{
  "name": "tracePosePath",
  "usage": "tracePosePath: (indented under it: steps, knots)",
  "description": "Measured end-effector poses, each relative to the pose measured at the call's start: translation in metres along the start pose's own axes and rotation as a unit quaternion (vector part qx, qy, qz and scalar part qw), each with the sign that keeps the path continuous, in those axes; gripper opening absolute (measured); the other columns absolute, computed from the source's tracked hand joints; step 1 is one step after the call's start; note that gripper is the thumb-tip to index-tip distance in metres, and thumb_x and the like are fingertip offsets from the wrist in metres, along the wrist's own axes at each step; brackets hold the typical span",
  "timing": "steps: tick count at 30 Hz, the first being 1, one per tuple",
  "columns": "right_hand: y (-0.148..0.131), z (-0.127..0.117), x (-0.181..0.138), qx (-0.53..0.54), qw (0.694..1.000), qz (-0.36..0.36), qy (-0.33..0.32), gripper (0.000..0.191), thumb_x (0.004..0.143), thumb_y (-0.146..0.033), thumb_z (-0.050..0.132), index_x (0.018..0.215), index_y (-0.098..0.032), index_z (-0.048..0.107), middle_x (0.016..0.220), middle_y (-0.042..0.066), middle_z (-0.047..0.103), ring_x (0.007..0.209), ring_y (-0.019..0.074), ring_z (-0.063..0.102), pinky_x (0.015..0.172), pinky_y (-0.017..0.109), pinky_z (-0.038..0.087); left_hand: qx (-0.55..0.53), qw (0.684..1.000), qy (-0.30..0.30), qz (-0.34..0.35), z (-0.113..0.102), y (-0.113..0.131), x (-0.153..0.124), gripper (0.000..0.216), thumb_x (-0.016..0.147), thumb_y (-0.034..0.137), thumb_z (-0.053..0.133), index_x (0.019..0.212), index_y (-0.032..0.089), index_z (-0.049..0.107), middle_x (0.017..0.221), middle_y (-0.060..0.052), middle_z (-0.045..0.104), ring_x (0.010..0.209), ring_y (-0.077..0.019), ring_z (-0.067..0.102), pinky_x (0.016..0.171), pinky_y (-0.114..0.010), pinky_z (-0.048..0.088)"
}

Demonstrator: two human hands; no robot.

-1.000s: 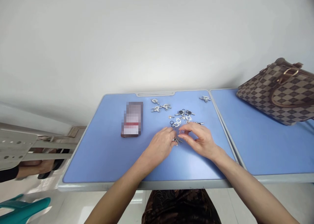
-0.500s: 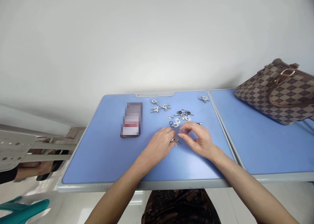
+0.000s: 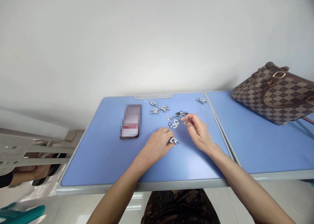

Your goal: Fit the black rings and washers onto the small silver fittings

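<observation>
Mostly silver metal fittings (image 3: pixel 175 122), black rings (image 3: pixel 170 125)

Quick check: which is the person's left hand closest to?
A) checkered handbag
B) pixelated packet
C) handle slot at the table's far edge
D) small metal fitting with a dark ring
D. The left hand lies on the blue table with its fingertips at the small metal fitting.

White wall (image 3: pixel 157 44), pale tiled floor (image 3: pixel 270 201)

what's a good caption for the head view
Left hand by a metal fitting, right hand pinching above a pile of small parts on a blue table
</observation>
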State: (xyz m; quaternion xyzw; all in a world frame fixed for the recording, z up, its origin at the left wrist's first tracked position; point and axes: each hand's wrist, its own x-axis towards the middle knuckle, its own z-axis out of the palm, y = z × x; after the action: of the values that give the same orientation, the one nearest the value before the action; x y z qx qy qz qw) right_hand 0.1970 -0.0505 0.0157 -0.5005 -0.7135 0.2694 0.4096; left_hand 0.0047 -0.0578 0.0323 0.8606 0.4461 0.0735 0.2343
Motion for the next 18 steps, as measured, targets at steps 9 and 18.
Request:
tracePosePath:
  steps: [9, 18]
  knots:
    - [0.016, 0.020, 0.006, -0.260, 0.946, -0.088, -0.174, 0.025, 0.094, -0.023, 0.044, 0.115, -0.024, 0.058, 0.099, 0.005, 0.061, 0.071, 0.0135, 0.059, 0.055, 0.023, 0.035, -0.018, 1.000, 0.010, 0.010, 0.003, -0.005, 0.001, 0.008, 0.086, 0.023, 0.057, 0.091, 0.018, 0.059, 0.098, -0.004, 0.059, 0.096, -0.0217, 0.054, 0.083, -0.034, 0.044]
    - [0.011, 0.020, 0.008, -0.291, 0.935, -0.075, -0.191, 0.016, 0.094, -0.020, 0.044, 0.102, -0.018, 0.058, 0.097, 0.005, 0.063, 0.074, 0.0147, 0.060, 0.055, 0.024, 0.035, -0.014, 1.000, 0.010, 0.007, 0.003, -0.003, -0.001, 0.011, 0.085, 0.023, 0.059, 0.094, 0.017, 0.059, 0.096, -0.004, 0.058, 0.095, -0.0220, 0.054, 0.083, -0.036, 0.045]
